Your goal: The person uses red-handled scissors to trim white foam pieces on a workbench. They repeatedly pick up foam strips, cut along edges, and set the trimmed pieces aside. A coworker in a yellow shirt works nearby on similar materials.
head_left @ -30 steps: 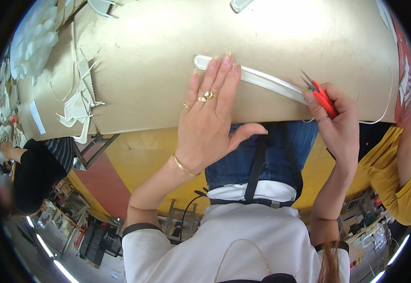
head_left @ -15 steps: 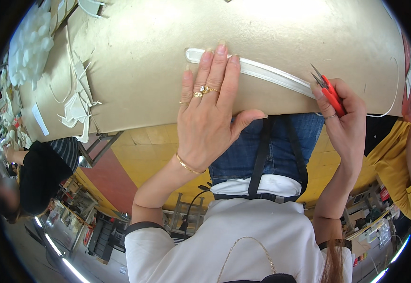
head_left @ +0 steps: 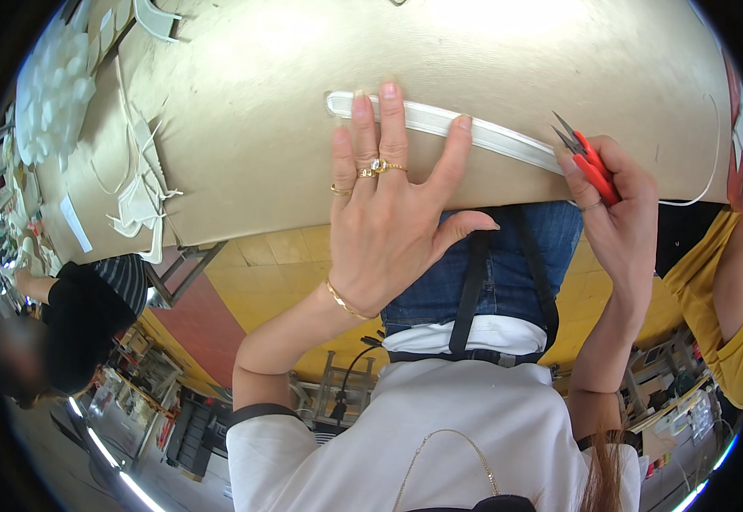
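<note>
A long white strap (head_left: pixel 491 139) with stitched edges and a rounded left end lies near the front of the table. My left hand (head_left: pixel 384 209) rests flat over its left part, fingers stretched and spread, the thumb pointing right. My right hand (head_left: pixel 619 200) is closed around red-handled thread snips (head_left: pixel 591 166), their dark blades apart and pointing up and left. The right fingertips also touch the strap's right end, part of which they hide. From beside this hand a thin white cord (head_left: pixel 706 183) curves off to the right.
White straps and scraps (head_left: pixel 139 192) lie in a tangle on the left of the gold-tan table (head_left: pixel 252 128), near a narrow white strip (head_left: pixel 75 224). Translucent white pieces (head_left: pixel 51 98) are heaped at the far left. Another person (head_left: pixel 81 316) is at the left, and one in yellow (head_left: pixel 713 290) at the right.
The fingers of my left hand have spread apart, the index finger moving right along the strap. Strap and snips have shifted slightly left; my right hand keeps its hold.
</note>
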The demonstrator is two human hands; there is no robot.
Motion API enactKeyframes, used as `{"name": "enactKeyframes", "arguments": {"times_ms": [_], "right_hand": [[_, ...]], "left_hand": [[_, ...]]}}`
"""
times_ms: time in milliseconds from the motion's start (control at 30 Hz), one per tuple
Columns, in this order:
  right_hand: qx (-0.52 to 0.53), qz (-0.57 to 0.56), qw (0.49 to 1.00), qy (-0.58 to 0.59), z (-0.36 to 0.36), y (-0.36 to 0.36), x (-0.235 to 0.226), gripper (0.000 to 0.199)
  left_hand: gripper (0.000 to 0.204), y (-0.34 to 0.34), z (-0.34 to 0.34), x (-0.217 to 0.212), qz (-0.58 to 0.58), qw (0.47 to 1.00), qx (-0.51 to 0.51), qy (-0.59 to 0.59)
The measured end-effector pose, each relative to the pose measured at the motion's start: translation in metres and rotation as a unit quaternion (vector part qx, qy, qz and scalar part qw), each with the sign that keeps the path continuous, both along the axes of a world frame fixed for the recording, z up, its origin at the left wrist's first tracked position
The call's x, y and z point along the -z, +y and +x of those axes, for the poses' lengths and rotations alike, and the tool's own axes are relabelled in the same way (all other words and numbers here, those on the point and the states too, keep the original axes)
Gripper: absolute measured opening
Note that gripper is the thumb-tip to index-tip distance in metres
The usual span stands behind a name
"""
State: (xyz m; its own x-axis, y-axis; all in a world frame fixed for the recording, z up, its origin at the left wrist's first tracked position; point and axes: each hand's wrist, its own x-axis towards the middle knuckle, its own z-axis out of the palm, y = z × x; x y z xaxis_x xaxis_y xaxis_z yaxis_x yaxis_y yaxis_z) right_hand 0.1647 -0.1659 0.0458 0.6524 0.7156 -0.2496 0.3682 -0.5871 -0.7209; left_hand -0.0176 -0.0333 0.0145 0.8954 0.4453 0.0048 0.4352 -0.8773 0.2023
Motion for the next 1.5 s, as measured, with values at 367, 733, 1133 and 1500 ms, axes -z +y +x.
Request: {"name": "enactKeyframes", "arguments": {"times_ms": [367,733,1133,1500], "right_hand": [[-0.022,-0.005,0.999,-0.04,0.001,0.001,0.0,0.016],[-0.026,-0.014,0.999,-0.043,0.02,-0.023,-0.007,0.016],[0.007,-0.016,0.984,0.175,0.035,-0.049,-0.016,0.029],[-0.105,-0.1,0.989,0.014,0.017,0.018,-0.024,0.039]], "left_hand": [[0.096,-0.008,0.006,0.001,-0.035,0.999,0.036,0.012],[0.102,-0.011,0.013,0.003,-0.105,0.992,0.054,-0.05],[0.1,-0.016,0.014,0.002,-0.097,0.993,0.046,-0.044],[0.101,-0.019,0.015,0.003,-0.088,0.995,0.036,-0.034]]}}
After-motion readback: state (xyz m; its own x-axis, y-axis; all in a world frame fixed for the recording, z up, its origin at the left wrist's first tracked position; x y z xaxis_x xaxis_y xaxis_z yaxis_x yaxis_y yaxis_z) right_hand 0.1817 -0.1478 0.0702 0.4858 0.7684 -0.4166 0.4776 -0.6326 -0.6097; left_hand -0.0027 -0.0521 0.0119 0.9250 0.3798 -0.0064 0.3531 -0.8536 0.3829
